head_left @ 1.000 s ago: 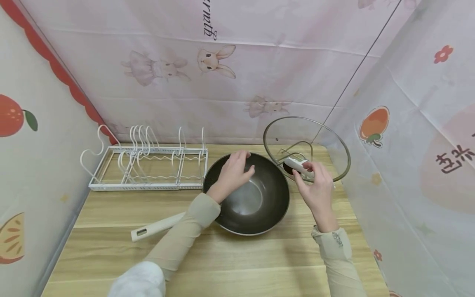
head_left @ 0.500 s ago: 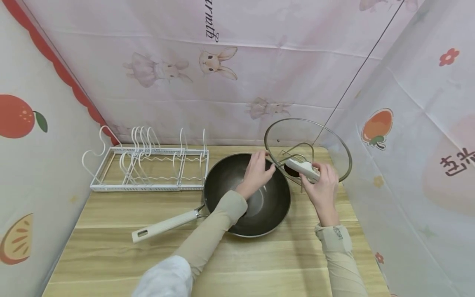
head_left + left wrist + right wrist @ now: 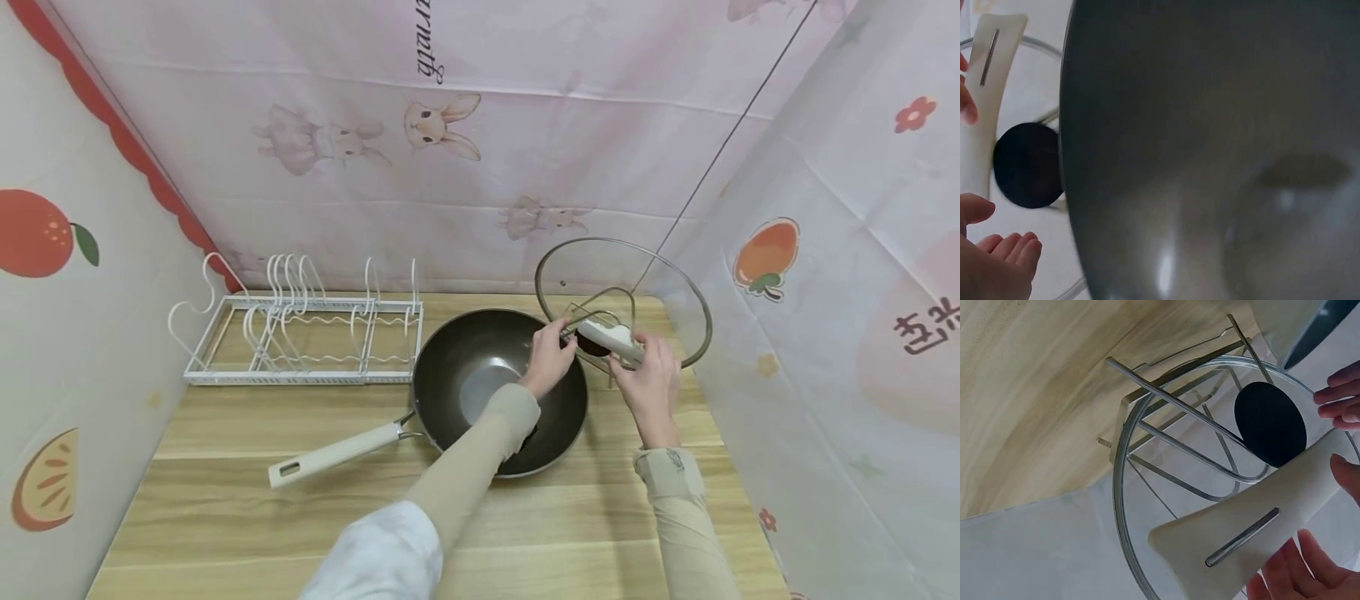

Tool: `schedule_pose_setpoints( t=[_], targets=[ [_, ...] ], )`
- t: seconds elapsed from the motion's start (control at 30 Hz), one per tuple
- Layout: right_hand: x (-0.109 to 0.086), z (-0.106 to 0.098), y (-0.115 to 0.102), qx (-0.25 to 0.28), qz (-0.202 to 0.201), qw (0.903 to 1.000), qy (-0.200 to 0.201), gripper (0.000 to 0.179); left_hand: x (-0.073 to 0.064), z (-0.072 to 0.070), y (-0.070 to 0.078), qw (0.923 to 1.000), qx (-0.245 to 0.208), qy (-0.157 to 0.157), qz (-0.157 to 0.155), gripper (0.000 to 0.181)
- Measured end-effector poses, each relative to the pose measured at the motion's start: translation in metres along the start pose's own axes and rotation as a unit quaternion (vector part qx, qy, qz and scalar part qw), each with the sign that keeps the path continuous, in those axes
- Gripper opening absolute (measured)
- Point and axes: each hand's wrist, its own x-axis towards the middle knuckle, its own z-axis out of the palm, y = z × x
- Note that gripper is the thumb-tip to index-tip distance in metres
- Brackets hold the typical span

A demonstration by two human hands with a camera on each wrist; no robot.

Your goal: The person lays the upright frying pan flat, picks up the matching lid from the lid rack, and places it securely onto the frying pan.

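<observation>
A glass lid (image 3: 708, 317) with a metal rim stands tilted up at the back right. My right hand (image 3: 651, 375) grips its white handle (image 3: 1235, 544) near the slotted end. My left hand (image 3: 550, 360) reaches over the dark wok (image 3: 480, 396), fingertips right at the lid's near-left rim and close to the handle's other end. In the left wrist view its thumb and fingers are spread, with nothing between them. A dark round disc (image 3: 1270, 424) sits beside the handle, and a metal wire stand (image 3: 1197, 450) shows through the glass.
The wok's cream handle (image 3: 337, 454) points to the front left. A white wire rack (image 3: 300, 377) with upright dividers stands at the back left of the wooden table (image 3: 247, 533). Printed cloth walls (image 3: 480, 175) enclose the left, back and right sides.
My left hand has moved right across the wok to the lid's edge. My right hand keeps hold of the lid handle and has shifted slightly right; the lid has barely moved.
</observation>
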Motion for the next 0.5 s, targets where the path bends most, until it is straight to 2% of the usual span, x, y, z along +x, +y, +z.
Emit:
schedule_pose_setpoints(
  t=[0.13, 0.27, 0.37, 0.5],
  targets=[
    [0.0, 0.005, 0.004, -0.024, 0.024, 0.9989, -0.031, 0.052, -0.003, 0.012, -0.001, 0.9967, -0.062, 0.012, -0.051, 0.038],
    [0.0, 0.01, 0.007, -0.042, 0.049, 0.9962, -0.059, 0.055, -0.005, 0.02, 0.0, 0.9884, -0.129, 0.013, -0.08, 0.038],
    [0.002, 0.012, 0.009, -0.058, 0.067, 0.9928, -0.081, 0.056, -0.006, 0.024, 0.0, 0.9848, -0.15, 0.013, -0.087, 0.038],
    [0.006, 0.011, 0.012, -0.086, 0.073, 0.9877, -0.108, 0.052, -0.006, 0.026, -0.002, 0.9842, -0.155, 0.015, -0.084, 0.039]
  ],
)
